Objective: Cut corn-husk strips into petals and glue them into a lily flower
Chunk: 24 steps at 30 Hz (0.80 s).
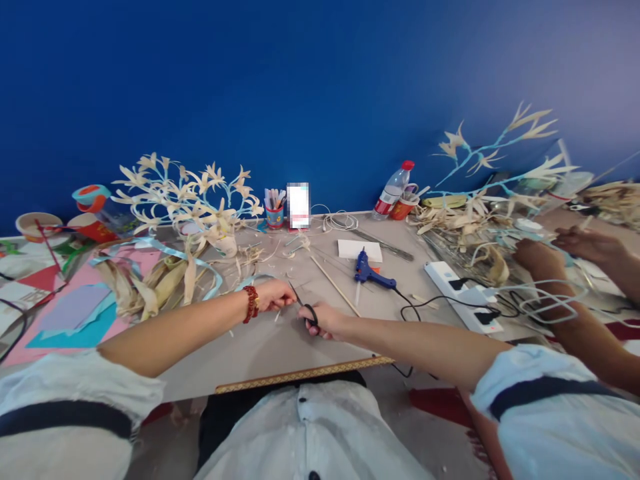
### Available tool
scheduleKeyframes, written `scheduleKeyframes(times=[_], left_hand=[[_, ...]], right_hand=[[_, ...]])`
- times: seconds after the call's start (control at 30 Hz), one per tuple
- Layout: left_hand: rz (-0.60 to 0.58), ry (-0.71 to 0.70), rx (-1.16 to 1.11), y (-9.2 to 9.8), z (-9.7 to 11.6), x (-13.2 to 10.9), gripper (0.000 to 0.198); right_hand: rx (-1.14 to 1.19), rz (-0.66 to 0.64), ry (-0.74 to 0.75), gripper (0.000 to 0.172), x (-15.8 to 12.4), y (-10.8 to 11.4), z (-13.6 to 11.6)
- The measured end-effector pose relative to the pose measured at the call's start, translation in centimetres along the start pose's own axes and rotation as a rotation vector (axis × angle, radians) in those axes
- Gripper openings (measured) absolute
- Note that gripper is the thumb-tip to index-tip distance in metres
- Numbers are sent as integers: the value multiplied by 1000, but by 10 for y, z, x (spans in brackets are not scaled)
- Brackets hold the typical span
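My right hand is closed around the black handles of a pair of scissors, low over the table's front middle. The blades point up and left, toward my left hand. That hand wears a red bead bracelet, and its fingers are pinched together close to the blades. What they hold is too small to make out; a thin pale bit shows just below them. Beyond my right hand a thin pale stick lies slantwise on the table. Behind it is a blue glue gun beside a white box.
Corn husks and coloured paper lie left, below a branch of husk flowers. A white power strip with cables is at right. Another person's hands work beyond it. A bottle and pen cup stand behind.
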<state>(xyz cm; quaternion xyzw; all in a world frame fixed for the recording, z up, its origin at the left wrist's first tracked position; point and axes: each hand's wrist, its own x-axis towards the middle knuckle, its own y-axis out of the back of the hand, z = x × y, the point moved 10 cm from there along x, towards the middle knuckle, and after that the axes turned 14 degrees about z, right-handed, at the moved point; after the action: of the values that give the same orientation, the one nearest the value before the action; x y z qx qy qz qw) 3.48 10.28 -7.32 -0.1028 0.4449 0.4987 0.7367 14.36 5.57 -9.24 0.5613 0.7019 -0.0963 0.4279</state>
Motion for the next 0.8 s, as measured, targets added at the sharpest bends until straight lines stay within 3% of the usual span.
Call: scheduleKeyframes(times=[0.27,0.4,0.57,0.67,0.8], left_hand=[[-1,-26,-15,-3,2,-5,29],[-14,-32,-35,-4,4,-2,34],[-14,-67,-86,-1,4,3,21],[-21,-96,-130,-2,6,4,31],[-38,-129,-171,-5,9,5,28]], right_hand=[[12,-178,-56,50,-8,-7,-2],[19,-107,-37,44,-4,-2,0],[-12,-6,7,31,-2,1,-1],[-34,29,29,29,-3,2,-3],[-49,23,62,31,-4,3,-6]])
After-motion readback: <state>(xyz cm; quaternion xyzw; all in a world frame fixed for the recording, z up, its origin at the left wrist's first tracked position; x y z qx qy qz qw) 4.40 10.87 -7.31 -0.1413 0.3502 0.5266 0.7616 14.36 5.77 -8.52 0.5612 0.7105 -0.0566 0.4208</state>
